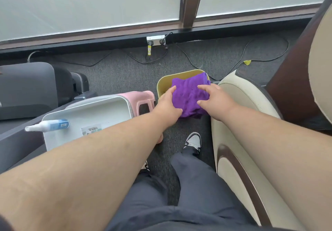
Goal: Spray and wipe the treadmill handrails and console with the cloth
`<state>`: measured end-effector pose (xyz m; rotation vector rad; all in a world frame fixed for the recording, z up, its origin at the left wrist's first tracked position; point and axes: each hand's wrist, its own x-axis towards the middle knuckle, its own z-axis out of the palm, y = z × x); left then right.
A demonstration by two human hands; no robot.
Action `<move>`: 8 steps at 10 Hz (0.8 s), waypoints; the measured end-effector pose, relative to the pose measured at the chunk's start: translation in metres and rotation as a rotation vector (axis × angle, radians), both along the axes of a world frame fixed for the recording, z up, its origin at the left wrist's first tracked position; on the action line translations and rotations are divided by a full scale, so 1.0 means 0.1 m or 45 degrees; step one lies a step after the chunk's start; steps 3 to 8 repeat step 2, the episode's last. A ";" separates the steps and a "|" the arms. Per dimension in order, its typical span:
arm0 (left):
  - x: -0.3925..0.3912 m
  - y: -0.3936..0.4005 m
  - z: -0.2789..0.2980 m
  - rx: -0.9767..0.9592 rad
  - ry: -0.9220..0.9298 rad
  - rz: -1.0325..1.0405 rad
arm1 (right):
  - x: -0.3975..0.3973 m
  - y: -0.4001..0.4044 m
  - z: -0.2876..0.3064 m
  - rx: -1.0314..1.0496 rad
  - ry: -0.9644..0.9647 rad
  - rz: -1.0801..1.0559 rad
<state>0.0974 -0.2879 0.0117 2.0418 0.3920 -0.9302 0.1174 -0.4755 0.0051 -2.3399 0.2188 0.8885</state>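
A folded purple cloth (188, 96) lies in a yellow bin (162, 84) on the carpet ahead of me. My left hand (168, 105) grips the cloth's left side, and my right hand (214, 99) holds its right side between thumb and fingers. A white spray bottle with a blue label (48, 125) lies on its side across the left rim of a white tray (89, 112). The dark grey front housing of the treadmill (27, 87) is at the far left; its handrails and console are out of view.
A pink stool (143, 97) stands under the tray, right next to the bin. A beige padded chair (242, 108) fills the right side. Black cables (188, 56) trail over the carpet from a wall socket (155, 40). My legs and shoe (194, 140) are below.
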 end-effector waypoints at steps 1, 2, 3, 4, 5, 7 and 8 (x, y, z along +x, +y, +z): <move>-0.01 0.08 0.02 0.030 0.009 -0.007 | 0.00 -0.07 -0.05 -0.108 0.138 -0.041; -0.18 0.16 0.27 0.116 0.002 -0.087 | -0.16 -0.02 0.13 -0.125 0.177 -0.124; -0.18 0.16 0.27 0.116 0.002 -0.087 | -0.16 -0.02 0.13 -0.125 0.177 -0.124; -0.18 0.16 0.27 0.116 0.002 -0.087 | -0.16 -0.02 0.13 -0.125 0.177 -0.124; -0.18 0.16 0.27 0.116 0.002 -0.087 | -0.16 -0.02 0.13 -0.125 0.177 -0.124; -0.18 0.16 0.27 0.116 0.002 -0.087 | -0.16 -0.02 0.13 -0.125 0.177 -0.124; -0.18 0.16 0.27 0.116 0.002 -0.087 | -0.16 -0.02 0.13 -0.125 0.177 -0.124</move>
